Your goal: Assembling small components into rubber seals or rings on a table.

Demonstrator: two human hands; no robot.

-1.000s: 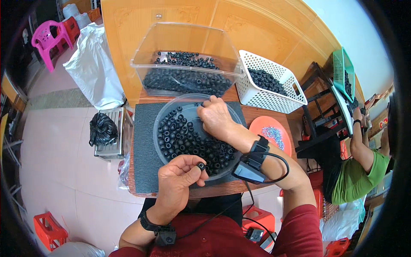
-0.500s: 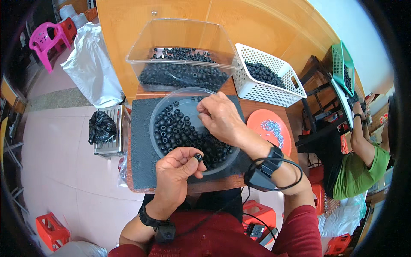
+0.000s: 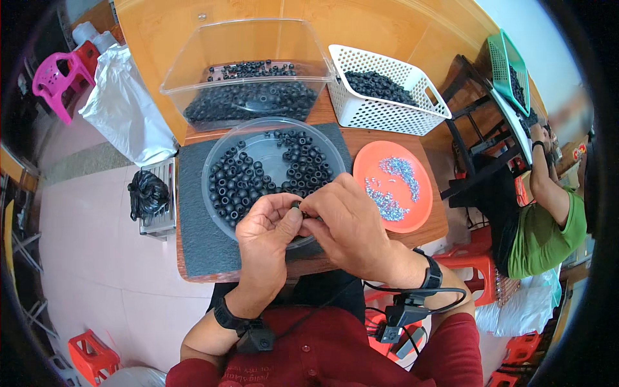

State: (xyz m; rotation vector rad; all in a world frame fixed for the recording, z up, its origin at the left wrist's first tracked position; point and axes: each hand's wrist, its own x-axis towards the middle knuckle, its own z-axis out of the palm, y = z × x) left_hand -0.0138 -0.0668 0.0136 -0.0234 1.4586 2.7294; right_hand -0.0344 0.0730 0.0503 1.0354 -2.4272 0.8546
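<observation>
My left hand (image 3: 267, 235) and my right hand (image 3: 345, 222) meet over the near rim of a clear round bowl (image 3: 222, 151) filled with several small black rubber rings (image 3: 242, 180). Between the fingertips of both hands sits one small black ring (image 3: 296, 205), pinched from both sides. The bowl rests on a dark grey mat (image 3: 193, 226) on the wooden table. To the right of my hands lies an orange plate (image 3: 412, 213) carrying several tiny bluish metal pieces (image 3: 390, 187).
A clear rectangular tub (image 3: 245, 51) of black rings stands behind the bowl, with a white perforated basket (image 3: 387, 116) of more rings to its right. A person in a green shirt (image 3: 548, 226) sits at far right. A white bag (image 3: 126, 109) and a black bag (image 3: 147, 192) lie left of the table.
My right hand has left the rings in the bowl and come back to my left hand. Both hands now pinch the small ring together at the bowl's near rim.
</observation>
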